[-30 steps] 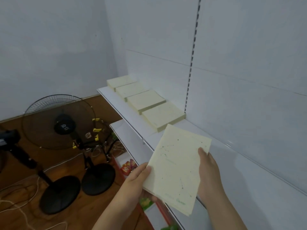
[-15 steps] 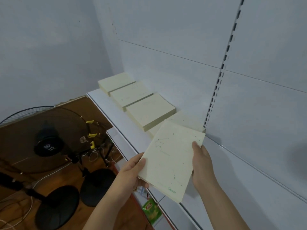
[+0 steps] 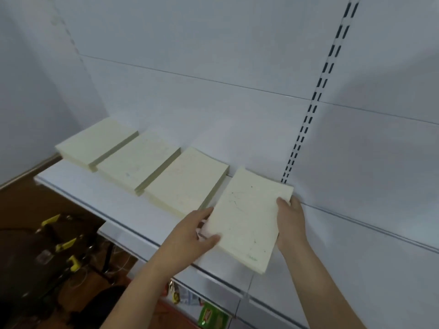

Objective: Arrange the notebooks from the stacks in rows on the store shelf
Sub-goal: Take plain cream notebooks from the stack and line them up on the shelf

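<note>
A pale yellow notebook (image 3: 247, 219) with small dark specks lies on top of the fourth stack, at the right end of the row on the white shelf (image 3: 99, 195). My left hand (image 3: 190, 233) grips its left edge, thumb on the cover. My right hand (image 3: 291, 219) holds its right edge near the back corner. Left of it stand three more stacks of the same notebooks: a far one (image 3: 95, 141), a middle one (image 3: 135, 162) and a near one (image 3: 185, 181).
The shelf's white back panel (image 3: 237, 91) has a slotted upright (image 3: 316, 96) just behind the held notebook. A lower shelf (image 3: 213, 288) juts out below, with a green packet (image 3: 211, 317) under it. Fan stands with yellow clips (image 3: 64, 243) sit on the brown floor at left.
Both hands carried the notebook forward and down from mid-air onto the fourth stack. The view swung right and closer to the shelf.
</note>
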A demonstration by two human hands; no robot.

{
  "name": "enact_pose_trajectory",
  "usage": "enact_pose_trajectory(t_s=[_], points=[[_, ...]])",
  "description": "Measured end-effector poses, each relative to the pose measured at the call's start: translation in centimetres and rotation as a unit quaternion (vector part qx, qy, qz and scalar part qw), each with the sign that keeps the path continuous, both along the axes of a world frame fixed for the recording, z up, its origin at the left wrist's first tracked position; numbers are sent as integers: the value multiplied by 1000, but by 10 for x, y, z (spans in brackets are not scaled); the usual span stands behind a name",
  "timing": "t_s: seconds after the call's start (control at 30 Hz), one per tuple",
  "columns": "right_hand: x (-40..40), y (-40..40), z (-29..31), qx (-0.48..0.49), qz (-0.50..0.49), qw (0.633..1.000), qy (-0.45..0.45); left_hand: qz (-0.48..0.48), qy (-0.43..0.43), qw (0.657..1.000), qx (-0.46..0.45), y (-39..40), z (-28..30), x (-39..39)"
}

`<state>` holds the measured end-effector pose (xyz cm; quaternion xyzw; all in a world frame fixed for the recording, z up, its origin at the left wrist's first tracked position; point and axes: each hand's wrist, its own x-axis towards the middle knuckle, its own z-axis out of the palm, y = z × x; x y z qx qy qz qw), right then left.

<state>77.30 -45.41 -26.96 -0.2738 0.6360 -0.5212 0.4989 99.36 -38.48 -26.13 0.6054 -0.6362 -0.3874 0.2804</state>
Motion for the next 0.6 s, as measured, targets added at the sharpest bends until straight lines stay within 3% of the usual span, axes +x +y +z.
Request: enact_pose_trajectory(t_s=[0.1, 0.17, 0.43, 0.6], points=[[3, -21, 6, 14, 31, 993, 109, -92, -150, 984, -42, -27, 2, 5], [4, -26, 5, 66, 70, 983, 156, -138, -187, 973, -4, -36, -2, 3], [8, -24, -11, 92, 40, 995, 16, -151, -163, 973, 61, -61, -4, -7], [0, -25, -9, 75, 47, 994, -57, -155, -153, 974, 55, -60, -8, -7]])
